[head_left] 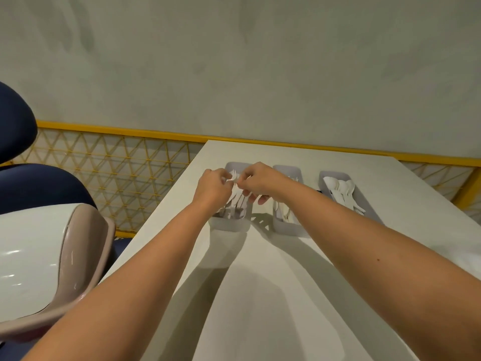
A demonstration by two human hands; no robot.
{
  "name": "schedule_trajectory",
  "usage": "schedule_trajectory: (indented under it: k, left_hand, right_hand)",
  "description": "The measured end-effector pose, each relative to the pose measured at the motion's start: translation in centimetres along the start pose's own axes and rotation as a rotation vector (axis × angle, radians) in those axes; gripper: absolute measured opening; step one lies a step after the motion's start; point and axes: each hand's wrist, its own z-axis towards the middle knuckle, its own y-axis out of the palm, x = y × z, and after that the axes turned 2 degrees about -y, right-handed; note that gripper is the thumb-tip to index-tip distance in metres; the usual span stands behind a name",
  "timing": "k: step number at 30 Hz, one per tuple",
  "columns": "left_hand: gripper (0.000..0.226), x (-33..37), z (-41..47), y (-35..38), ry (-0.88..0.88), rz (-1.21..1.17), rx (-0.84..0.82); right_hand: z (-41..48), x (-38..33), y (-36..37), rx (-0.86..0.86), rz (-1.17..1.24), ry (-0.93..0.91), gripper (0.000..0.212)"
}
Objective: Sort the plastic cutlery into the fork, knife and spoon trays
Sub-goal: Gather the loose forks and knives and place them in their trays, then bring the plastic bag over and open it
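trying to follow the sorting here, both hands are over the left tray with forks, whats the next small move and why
Probably lower the forks into the left tray and let go: both the left hand and right hand pinch them right above it.

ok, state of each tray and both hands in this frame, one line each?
left tray: holds white forks, both hands above it
middle tray: some white cutlery inside, type unclear
right tray: holds white spoons
left hand: fingers pinched on white forks over the left tray
right hand: fingers pinched on the same forks
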Motion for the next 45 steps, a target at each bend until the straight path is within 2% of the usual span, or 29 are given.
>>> schedule_trajectory:
  k: [4,8,13,18,24,29,32,39,45]
  left_hand:
    - [0.025,3.2,-3.1,0.9,0.096,-0.001,0.01]
    - [0.026,6.0,-6.2,3.0,0.171,-0.027,-0.001]
    - [0.026,9.8,-10.2,6.8,0.306,-0.093,-0.067]
    - [0.027,13.0,-13.6,11.2,0.46,-0.125,-0.21]
    - [0.046,14.8,-16.3,15.7,0.56,-0.058,-0.475]
    - [0.056,15.9,-17.7,18.1,0.612,0.116,-0.616]
    - [0.058,16.3,-18.0,18.9,0.618,0.144,-0.643]
    - [0.055,15.6,-17.8,19.4,0.614,0.085,-0.617]
    - [0.04,14.7,-17.2,17.0,0.663,-0.073,-0.495]
  right_hand:
    - [-3.5,1.5,-1.9,0.063,-0.136,-0.017,0.017]
    - [-7.7,3.7,-3.7,0.2,-0.372,0.008,0.013]
    - [-13.4,8.7,-6.2,0.4,-0.54,0.083,0.024]
    - [-18.2,14.6,-9.3,0.4,-0.521,0.213,0.032]
    - [-22.2,21.0,-11.2,0.329,-0.676,0.445,0.076]
    - [-24.0,25.0,-11.2,0.316,-0.589,0.6,0.101]
    - [-24.3,26.1,-11.0,0.281,-0.526,0.652,0.102]
    - [-24.8,26.8,-9.4,0.28,-0.622,0.514,0.082]
    - [-25.1,24.2,-5.9,0.253,-0.661,0.321,0.076]
